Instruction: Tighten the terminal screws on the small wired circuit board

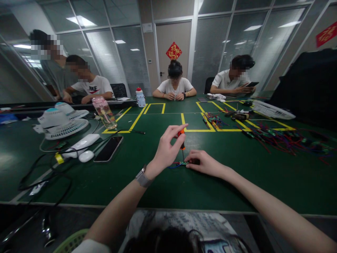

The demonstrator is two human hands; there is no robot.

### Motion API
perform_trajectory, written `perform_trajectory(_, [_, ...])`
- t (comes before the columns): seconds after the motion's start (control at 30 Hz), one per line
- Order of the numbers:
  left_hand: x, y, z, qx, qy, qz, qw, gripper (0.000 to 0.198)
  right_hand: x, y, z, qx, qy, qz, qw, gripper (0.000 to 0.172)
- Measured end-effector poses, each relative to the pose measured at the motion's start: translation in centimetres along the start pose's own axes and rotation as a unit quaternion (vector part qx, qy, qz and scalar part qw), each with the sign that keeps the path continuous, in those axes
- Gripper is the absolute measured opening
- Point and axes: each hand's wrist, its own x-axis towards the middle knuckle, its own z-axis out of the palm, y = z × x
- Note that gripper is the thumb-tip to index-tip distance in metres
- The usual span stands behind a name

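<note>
My left hand [170,144] is closed around the orange and black handle of a screwdriver [183,144], which stands upright with its shaft pointing down. The tip meets a small green circuit board [182,163] lying on the table; the exact contact point is too small to make out. Red and blue wires run off the board's left side. My right hand [201,162] rests on the table, its thumb and fingers pinching the board's right end.
Left of my hands lie a phone [108,149], a white power strip [83,144], cables and white fans [61,124]. A pink-lidded bottle [104,114] stands behind them. Wired boards [297,138] are heaped at right. Several people sit or stand across the green table [163,189].
</note>
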Motion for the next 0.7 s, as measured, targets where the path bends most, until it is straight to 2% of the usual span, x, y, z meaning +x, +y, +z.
perform_trajectory(0.1, [0.01,0.17,-0.01,-0.018,-0.013,0.001,1.0,0.032,0.01,-0.01,-0.04,0.003,-0.001,0.0,1.0,0.016])
perform_trajectory(0.23, [0.04,0.24,-0.05,0.032,0.025,0.011,0.999,0.021,0.01,-0.03,-0.08,0.0,0.001,-0.001,1.0,0.016])
perform_trajectory(0.3, [0.07,0.17,-0.08,0.038,0.025,0.006,0.999,0.023,0.01,-0.06,-0.1,0.001,-0.001,-0.001,1.0,0.016])
perform_trajectory(0.4, [0.13,-0.07,-0.11,-0.013,0.0,-0.009,1.0,0.034,0.02,-0.13,-0.13,0.003,-0.003,0.0,1.0,0.017])
perform_trajectory(0.5, [0.18,-0.25,-0.19,-0.042,-0.003,-0.017,0.999,0.032,0.0,-0.12,-0.13,0.001,-0.001,0.0,1.0,0.017])
perform_trajectory(0.63, [0.14,-0.11,-0.25,0.041,0.041,0.009,0.998,0.021,-0.01,0.01,-0.09,-0.002,0.0,-0.004,1.0,0.017])
perform_trajectory(0.7, [0.08,-0.01,-0.15,0.059,0.03,0.02,0.998,0.027,0.0,0.07,-0.06,0.0,-0.001,-0.004,1.0,0.017])
